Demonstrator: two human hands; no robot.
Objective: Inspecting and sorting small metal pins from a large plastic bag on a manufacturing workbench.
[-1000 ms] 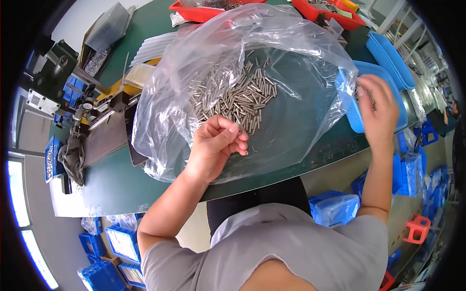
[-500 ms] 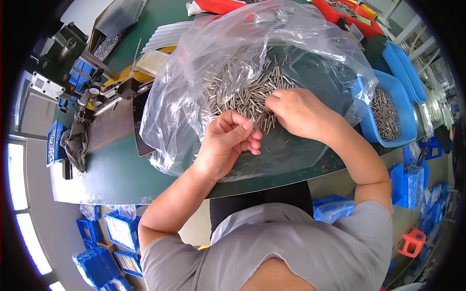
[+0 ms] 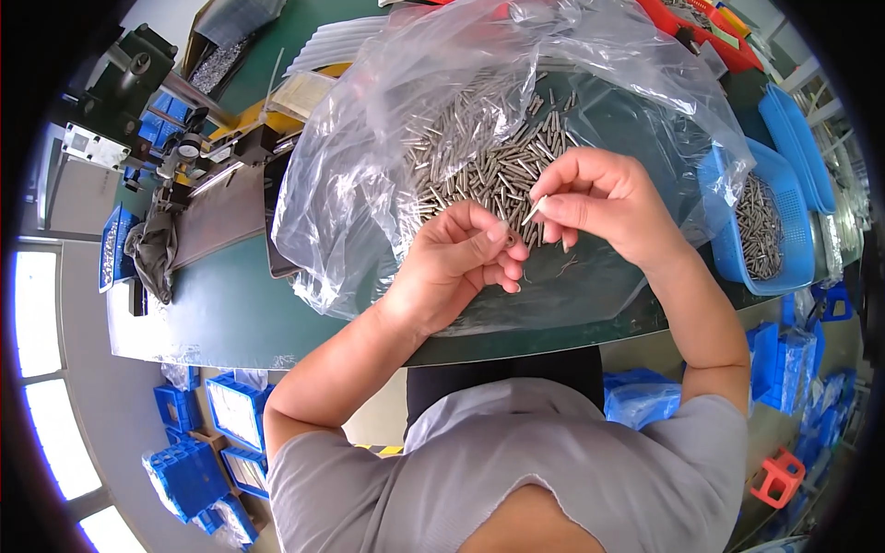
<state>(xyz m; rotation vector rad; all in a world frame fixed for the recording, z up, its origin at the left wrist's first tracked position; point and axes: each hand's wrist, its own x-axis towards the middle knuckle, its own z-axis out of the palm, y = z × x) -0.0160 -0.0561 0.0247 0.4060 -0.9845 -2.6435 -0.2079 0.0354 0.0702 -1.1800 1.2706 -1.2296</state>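
Note:
A heap of small metal pins [image 3: 493,166] lies on and partly under a large clear plastic bag [image 3: 346,152] spread over the green table. Above the near edge of the heap, my right hand [image 3: 599,203] pinches one slim metal pin [image 3: 533,211] between thumb and fingers, its end slanting down to the left. Close by on the left, my left hand [image 3: 461,258] is closed, thumb against forefinger, on a small ring-like metal piece [image 3: 511,239]. That piece is too small to name more exactly. The pin and the ring-like piece are a short way apart.
A blue basket [image 3: 804,241] of similar pins stands at the right, beside an emptier blue tray [image 3: 793,138]. Red bins [image 3: 737,57] sit at the far right. To the left is a bench fixture with a dial gauge [image 3: 189,146]. Blue crates [image 3: 184,484] stand on the floor.
My right hand has lifted from the heap with a pin in its fingers and turned toward the left hand. My left hand keeps its pinch. The whole view has shifted slightly.

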